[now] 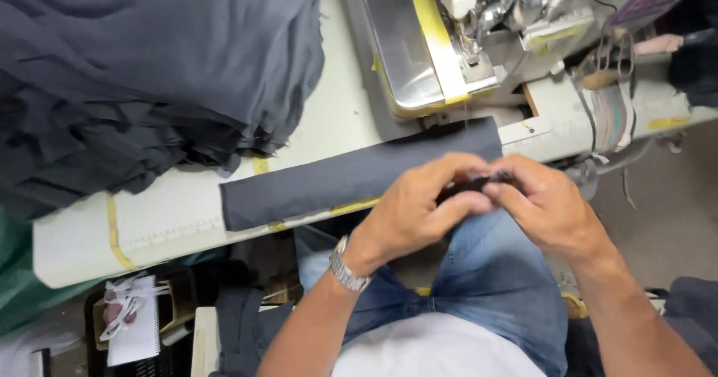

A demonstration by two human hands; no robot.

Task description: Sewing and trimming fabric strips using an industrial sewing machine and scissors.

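Both my hands meet over my lap, in front of the sewing table. My left hand (419,209), with a metal watch on its wrist, pinches a small dark piece of fabric (479,182). My right hand (546,205) grips the same piece from the other side. Most of the piece is hidden by my fingers. Just beyond my hands a long dark grey fabric strip (351,175) lies along the table's front edge. The sewing machine (479,25) stands at the far side, right of centre.
A large stack of dark grey fabric pieces (149,70) fills the left of the cream table (187,212). Below the table at the left sits a box with a small white notebook (134,328). Yellow tape marks the table edge.
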